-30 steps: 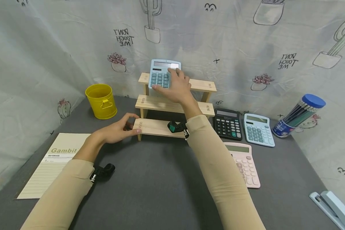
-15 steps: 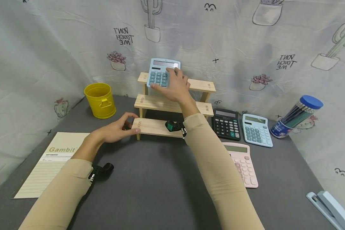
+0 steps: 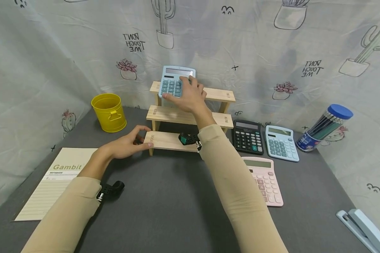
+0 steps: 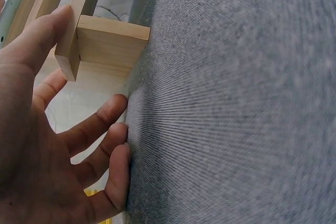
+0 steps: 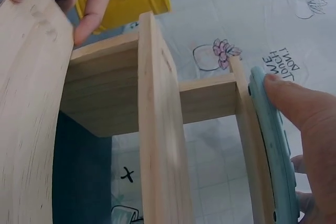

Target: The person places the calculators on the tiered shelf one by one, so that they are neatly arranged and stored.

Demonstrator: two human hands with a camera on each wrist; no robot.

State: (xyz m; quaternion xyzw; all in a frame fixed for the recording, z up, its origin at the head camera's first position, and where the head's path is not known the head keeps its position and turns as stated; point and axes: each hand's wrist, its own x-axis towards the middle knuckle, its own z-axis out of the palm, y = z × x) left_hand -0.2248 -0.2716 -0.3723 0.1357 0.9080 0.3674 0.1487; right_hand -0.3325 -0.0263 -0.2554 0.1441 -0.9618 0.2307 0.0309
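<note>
A three-tier wooden shelf (image 3: 169, 113) stands at the back of the table. On its top tier lies a light blue calculator (image 3: 171, 86), its face toward me. My right hand (image 3: 190, 96) holds this calculator, thumb at the near lower edge and fingers toward its upper right. In the right wrist view the calculator's side (image 5: 275, 145) runs along the top board. My left hand (image 3: 125, 144) pinches the left end of the lowest tier (image 3: 164, 140), thumb on top and index finger behind the end. Its other fingertips (image 4: 116, 106) are down by the table surface.
Right of the shelf lie a black calculator (image 3: 248, 137), a second light blue calculator (image 3: 282, 143) and a pink calculator (image 3: 267, 181). A tub of pencils (image 3: 323, 128) leans back right; a stapler (image 3: 365, 230) lies front right. Left are a yellow bucket (image 3: 109, 114) and a notebook (image 3: 57, 179).
The whole view has shifted slightly. Both hands keep their places on the calculator and the shelf.
</note>
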